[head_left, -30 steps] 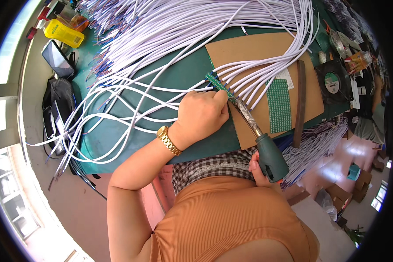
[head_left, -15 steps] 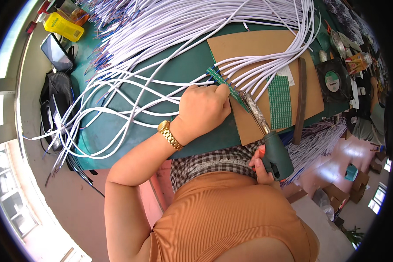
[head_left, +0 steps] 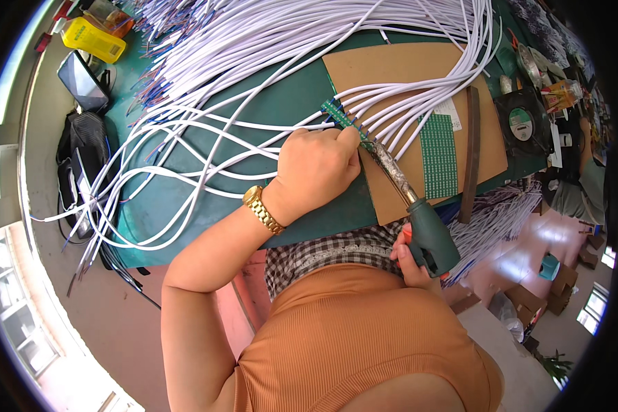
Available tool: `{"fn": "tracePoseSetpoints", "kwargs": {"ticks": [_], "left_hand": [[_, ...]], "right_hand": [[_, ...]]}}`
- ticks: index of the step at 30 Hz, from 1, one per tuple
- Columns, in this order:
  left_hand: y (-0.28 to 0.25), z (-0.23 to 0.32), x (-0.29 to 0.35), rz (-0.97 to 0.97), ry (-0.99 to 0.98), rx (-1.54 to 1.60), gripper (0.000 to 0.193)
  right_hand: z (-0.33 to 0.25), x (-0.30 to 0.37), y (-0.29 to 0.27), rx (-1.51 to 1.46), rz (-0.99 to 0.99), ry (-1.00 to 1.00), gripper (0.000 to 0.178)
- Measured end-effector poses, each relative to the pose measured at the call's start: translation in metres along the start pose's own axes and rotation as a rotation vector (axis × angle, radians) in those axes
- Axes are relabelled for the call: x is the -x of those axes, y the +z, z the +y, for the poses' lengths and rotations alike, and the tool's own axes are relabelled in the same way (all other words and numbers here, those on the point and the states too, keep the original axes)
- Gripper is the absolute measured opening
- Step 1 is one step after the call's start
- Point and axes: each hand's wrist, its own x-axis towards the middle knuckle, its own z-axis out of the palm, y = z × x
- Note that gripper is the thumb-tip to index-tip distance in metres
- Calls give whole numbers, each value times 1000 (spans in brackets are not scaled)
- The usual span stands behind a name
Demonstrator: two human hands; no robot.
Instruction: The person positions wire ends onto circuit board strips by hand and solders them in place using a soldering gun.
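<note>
Cables (head_left: 275, 42), white, heaped across far side of green table (head_left: 336, 221); some loop loosely at left, others fan over cardboard (head_left: 384, 65) to narrow green circuit strip (head_left: 340, 115). Right of these: green panel (head_left: 438, 156), brown bar (head_left: 470, 158), black fan (head_left: 520, 125). Far left: yellow bottle (head_left: 94, 40), phone (head_left: 82, 80). Left hand (head_left: 317, 165) curled against strip, blocking part of it; fingertips hidden, cannot tell whether pinching. Right hand (head_left: 412, 264) gripping soldering iron (head_left: 429, 230) by handle, shaft slanting up-left to strip. Versus half a second ago: tip shifted left, nearer left hand; cardboard lies much as before.
</note>
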Motion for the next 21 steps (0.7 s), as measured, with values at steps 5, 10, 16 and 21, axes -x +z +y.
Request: {"fn": "tracePoseSetpoints", "kwargs": {"ticks": [5,10,16,21], "left_hand": [[2,-2,4,-9,15,-27,16],[1,-1,3,-15,14,0,16],[2,-2,3,-18,4,0,15],[3,-1,3,-14,2,-23,16]], "right_hand": [[-75,-27,1,-45,-80,-72,22],[-90,-28,2,-249,-87,-32,23],[-77,-29,1,-354,-40,-69,32],[-81,-28,0,-376,-109,-20,34]]}}
